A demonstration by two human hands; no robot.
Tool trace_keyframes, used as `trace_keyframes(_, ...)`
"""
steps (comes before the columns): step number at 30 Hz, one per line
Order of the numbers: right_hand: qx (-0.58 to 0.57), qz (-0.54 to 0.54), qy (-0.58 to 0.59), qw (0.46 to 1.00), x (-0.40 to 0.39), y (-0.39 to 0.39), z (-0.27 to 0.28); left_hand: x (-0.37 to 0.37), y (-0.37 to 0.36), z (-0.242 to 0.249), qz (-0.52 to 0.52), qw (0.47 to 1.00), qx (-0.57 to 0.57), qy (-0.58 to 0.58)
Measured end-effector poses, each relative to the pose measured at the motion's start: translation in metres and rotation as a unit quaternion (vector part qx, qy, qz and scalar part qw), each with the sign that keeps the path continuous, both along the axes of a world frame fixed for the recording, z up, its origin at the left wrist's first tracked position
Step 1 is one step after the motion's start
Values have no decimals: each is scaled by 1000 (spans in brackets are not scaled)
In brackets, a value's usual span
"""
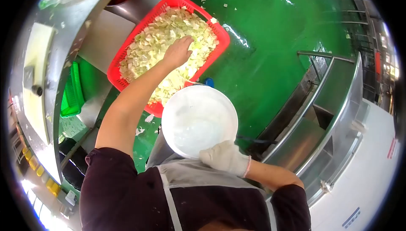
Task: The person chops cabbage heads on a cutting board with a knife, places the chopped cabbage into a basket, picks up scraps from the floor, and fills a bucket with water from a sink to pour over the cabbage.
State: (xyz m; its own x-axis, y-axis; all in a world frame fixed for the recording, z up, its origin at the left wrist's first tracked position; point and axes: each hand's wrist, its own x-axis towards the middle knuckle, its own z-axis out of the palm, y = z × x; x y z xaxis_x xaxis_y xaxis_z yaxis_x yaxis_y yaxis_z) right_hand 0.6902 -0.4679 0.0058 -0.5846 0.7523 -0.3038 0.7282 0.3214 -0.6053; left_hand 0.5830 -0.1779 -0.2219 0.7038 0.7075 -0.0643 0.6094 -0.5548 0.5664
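Note:
A red plastic basket [222, 41] is heaped with chopped cabbage [148, 41], pale green and cut in small pieces. My bare left hand [179, 52] lies on the heap near its middle, fingers stretched over the pieces and partly hidden by the back of the hand. Close to my body, a round white bucket [198, 119] tilts its mouth toward me beside the basket's near edge. Its inside looks white, with no cabbage visible in it. My right hand [226, 158], in a white knitted glove, is closed on the bucket's near rim.
On the steel counter at left lies a cutting board [38, 70] with a black-handled cleaver [28, 76]. A green basket [74, 91] stands below. To the right is a steel rail structure [325, 100]. Cabbage scraps [149, 118] dot the wet green floor [270, 32].

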Motion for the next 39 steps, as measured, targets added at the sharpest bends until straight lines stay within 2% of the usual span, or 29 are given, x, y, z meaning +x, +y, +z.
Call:
trace_keyframes(1, -28, -14, 42, 999, 12, 10, -8, 18, 9, -8, -5, 1000, -6, 12)
trace_keyframes(4, -36, 72, 16, 997, 49, 25, -36, 87, 43, -30, -31, 999, -15, 32)
trace_keyframes(7, -36, 58, 74, 995, 90, 39, -57, 156, 75, -55, -27, 996, -24, 76)
trace_keyframes(10, -141, -89, 79, 983, 120, 56, -66, 204, 105, -103, -40, 987, 50, 144)
trace_keyframes(14, 15, 101, -21, 995, 168, 74, -87, 192, 110, -206, -123, 970, 19, 208)
trace_keyframes(16, 21, 101, -45, 994, 189, 76, -94, 155, 81, -232, -101, 992, 43, 67)
trace_keyframes(19, 61, 85, -51, 993, 215, 86, -104, 120, 40, -171, -106, 961, -40, 253)
trace_keyframes(21, 79, 67, -55, 993, 229, 84, -119, 124, 55, -166, -22, 976, 15, 217)
trace_keyframes(23, 74, 47, -60, 994, 234, 91, -122, 140, 72, -188, 78, 978, 64, 183)
trace_keyframes(25, 60, 42, -62, 995, 236, 101, -134, 167, 109, -208, 194, 958, 96, 189)
trace_keyframes(28, 27, 43, -64, 997, 236, 107, -150, 188, 135, -235, 277, 933, 87, 214)
trace_keyframes(31, 24, 47, -70, 996, 229, 116, -158, 178, 138, -248, 220, 945, 25, 240)
trace_keyframes(34, 19, 55, -51, 997, 215, 125, -162, 157, 114, -251, 160, 954, 117, 224)
trace_keyframes(35, 22, 60, -39, 997, 209, 128, -161, 147, 102, -243, 115, 951, 86, 274)
trace_keyframes(39, 17, 127, -9, 992, 184, 133, -151, 90, 44, -225, 47, 968, 32, 245)
